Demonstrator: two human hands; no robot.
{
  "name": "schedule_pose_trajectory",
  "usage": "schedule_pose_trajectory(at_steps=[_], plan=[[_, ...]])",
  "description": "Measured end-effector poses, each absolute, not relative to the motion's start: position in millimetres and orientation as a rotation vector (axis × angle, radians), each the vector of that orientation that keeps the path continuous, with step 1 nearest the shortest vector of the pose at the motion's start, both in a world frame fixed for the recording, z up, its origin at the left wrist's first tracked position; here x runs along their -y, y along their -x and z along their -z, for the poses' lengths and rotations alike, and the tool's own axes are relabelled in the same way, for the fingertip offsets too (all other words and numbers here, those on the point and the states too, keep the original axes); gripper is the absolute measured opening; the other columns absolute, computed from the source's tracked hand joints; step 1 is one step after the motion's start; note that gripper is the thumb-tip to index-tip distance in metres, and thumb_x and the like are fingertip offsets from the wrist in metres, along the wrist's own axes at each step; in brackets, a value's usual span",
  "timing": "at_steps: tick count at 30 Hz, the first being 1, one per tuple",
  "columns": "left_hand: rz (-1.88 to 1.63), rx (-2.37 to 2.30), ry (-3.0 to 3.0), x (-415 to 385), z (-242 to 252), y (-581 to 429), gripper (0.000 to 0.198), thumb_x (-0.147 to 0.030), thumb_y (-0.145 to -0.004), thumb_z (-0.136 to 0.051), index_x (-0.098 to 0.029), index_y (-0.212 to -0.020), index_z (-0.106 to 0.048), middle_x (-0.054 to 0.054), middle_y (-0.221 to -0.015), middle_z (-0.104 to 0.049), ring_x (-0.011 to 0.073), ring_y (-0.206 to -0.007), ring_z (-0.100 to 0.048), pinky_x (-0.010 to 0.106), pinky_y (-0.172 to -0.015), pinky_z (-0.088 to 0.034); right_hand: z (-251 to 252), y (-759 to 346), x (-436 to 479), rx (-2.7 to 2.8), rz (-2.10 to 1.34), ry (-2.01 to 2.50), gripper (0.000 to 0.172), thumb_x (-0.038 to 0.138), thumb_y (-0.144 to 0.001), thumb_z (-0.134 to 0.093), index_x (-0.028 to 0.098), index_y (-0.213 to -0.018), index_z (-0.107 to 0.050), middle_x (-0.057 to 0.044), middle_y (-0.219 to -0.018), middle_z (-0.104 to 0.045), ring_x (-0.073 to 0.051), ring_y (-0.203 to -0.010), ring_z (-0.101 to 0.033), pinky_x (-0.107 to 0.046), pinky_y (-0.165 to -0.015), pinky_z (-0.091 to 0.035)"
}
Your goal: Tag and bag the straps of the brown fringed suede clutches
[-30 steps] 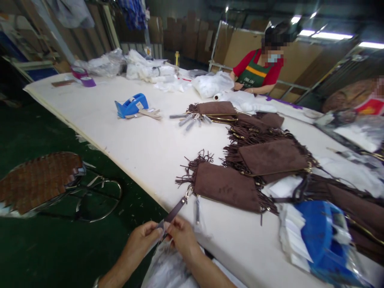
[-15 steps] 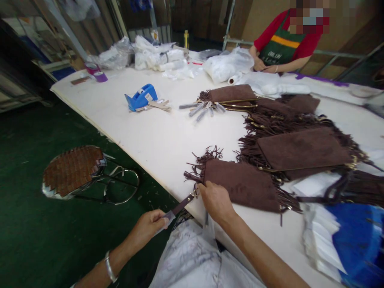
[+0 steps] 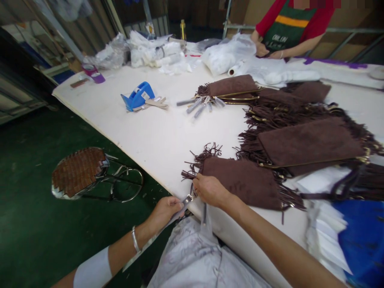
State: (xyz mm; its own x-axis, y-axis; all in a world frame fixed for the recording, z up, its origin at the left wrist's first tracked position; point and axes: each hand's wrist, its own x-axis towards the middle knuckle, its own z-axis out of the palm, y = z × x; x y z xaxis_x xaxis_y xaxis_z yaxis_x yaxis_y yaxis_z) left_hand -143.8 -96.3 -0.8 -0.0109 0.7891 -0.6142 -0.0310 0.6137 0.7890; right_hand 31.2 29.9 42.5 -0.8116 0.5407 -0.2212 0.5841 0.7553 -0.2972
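Note:
A dark brown strap [image 3: 186, 201] with a metal clasp runs between my two hands at the table's near edge. My left hand [image 3: 166, 211] is closed on the strap and a clear plastic sleeve around it, close to the clasp. Fingers of my right hand [image 3: 210, 191] pinch the clasp end; their exact hold is partly hidden. Just beyond my right hand lies a brown fringed suede bag [image 3: 240, 182], flat on the table, its fringe at both short sides. A sleeved strip [image 3: 204, 214] hangs below my right wrist, against my lap.
More fringed bags [image 3: 309, 142] are piled to the right. A blue tape dispenser [image 3: 139, 97], wrapped straps [image 3: 199, 106] and plastic bags [image 3: 222, 56] lie farther back on the white table [image 3: 144, 138]. A stool [image 3: 79, 172] stands left. Across the table is a person in a green apron [image 3: 286, 30].
My left hand has slid up the strap towards the clasp, and the plastic sleeve now covers more of it. My right hand stays by the bag's corner, slightly higher.

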Motion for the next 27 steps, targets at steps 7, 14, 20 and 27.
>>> schedule_pose_trajectory(at_steps=[7, 14, 20, 27], plan=[[-0.735, -1.506, -0.7, 80.0, -18.6, 129.7, 0.038, -0.048, -0.07, -0.068, -0.011, -0.077, -0.066, 0.006, -0.067, -0.067, 0.013, -0.052, -0.051, 0.023, -0.05, -0.033, -44.8, -39.6, -40.3, -2.881, 0.589, -0.86, 0.017, 0.019, -0.091, -0.047, 0.016, -0.092, -0.064, -0.009, -0.094, -0.065, -0.018, -0.082, -0.062, -0.024, -0.069, -0.041], [-0.73, -1.516, -0.795, 57.9, -24.4, 114.2, 0.033, -0.043, -0.074, -0.066, -0.011, -0.07, -0.066, 0.004, -0.061, -0.062, 0.012, -0.052, -0.048, 0.023, -0.051, -0.031, -47.5, -48.5, -45.6, -2.997, 0.685, -0.832, 0.015, 0.019, -0.09, -0.048, 0.018, -0.09, -0.063, -0.006, -0.091, -0.064, -0.016, -0.078, -0.06, -0.023, -0.064, -0.038], [-0.672, -1.5, -0.817, 37.5, -32.4, 101.2, 0.037, -0.047, -0.072, -0.067, -0.011, -0.066, -0.065, 0.004, -0.059, -0.061, 0.0117, -0.05, -0.046, 0.024, -0.05, -0.03, -34.2, -57.5, -44.9, -3.002, 0.88, -0.903, 0.016, 0.017, -0.085, -0.052, 0.018, -0.096, -0.063, -0.006, -0.096, -0.067, -0.017, -0.085, -0.061, -0.023, -0.068, -0.038], [-0.653, -1.5, -0.77, 26.6, -35.6, 91.6, 0.035, -0.046, -0.071, -0.067, -0.012, -0.069, -0.065, 0.007, -0.063, -0.065, 0.0156, -0.055, -0.055, 0.026, -0.054, -0.038, -24.2, -75.7, -47.7, -2.849, 1.36, -1.058, 0.033, 0.014, -0.083, -0.051, 0.023, -0.114, -0.057, -0.001, -0.095, -0.069, -0.014, -0.083, -0.063, -0.02, -0.068, -0.038]])
